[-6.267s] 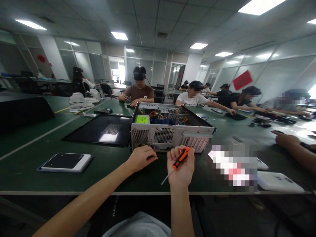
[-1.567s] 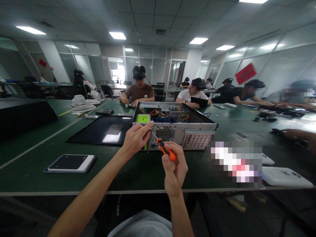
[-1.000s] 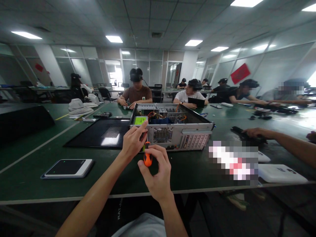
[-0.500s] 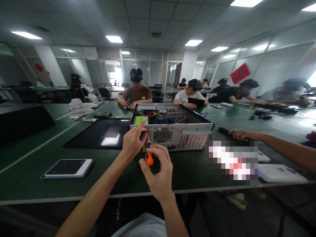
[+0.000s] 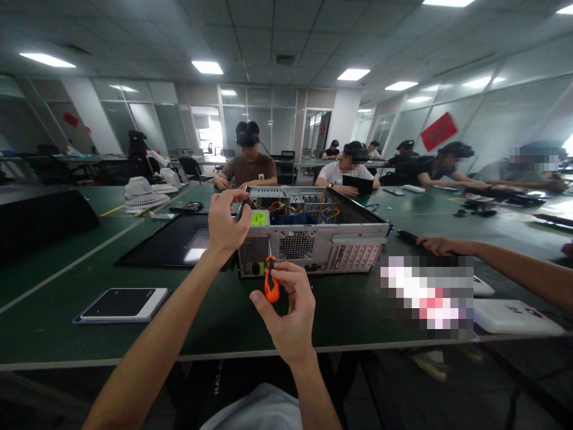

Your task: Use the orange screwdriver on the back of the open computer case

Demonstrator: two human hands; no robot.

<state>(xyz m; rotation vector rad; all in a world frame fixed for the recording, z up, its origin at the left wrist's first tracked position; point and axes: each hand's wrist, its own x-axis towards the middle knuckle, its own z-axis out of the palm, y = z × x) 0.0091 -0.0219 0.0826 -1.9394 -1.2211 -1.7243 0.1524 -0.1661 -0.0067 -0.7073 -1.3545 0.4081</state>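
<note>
An opened computer case (image 5: 353,233) lies on the table with its rear panel facing me and its inside showing from above. My left hand (image 5: 226,224) is closed over the case's left top edge, fingers curled on the far side. Against the rear panel, by the power supply with its bright green label (image 5: 259,218), stands a screwdriver (image 5: 271,283) with an orange and black handle, its thin shaft pointing into the panel. My right hand (image 5: 290,304) holds that handle at the fingertips, the thumb a little away from it.
A black side panel (image 5: 156,248) lies left of the case. Nearer me sits a black and white flat device (image 5: 123,304). A hard drive (image 5: 186,206) and white fans (image 5: 142,195) lie farther back. From the right, another person's hand (image 5: 441,245) reaches in beside a white device (image 5: 514,316).
My left hand has left the screwdriver's shaft and moved up and left onto the case's edge. My right hand and the screwdriver stay nearly in place.
</note>
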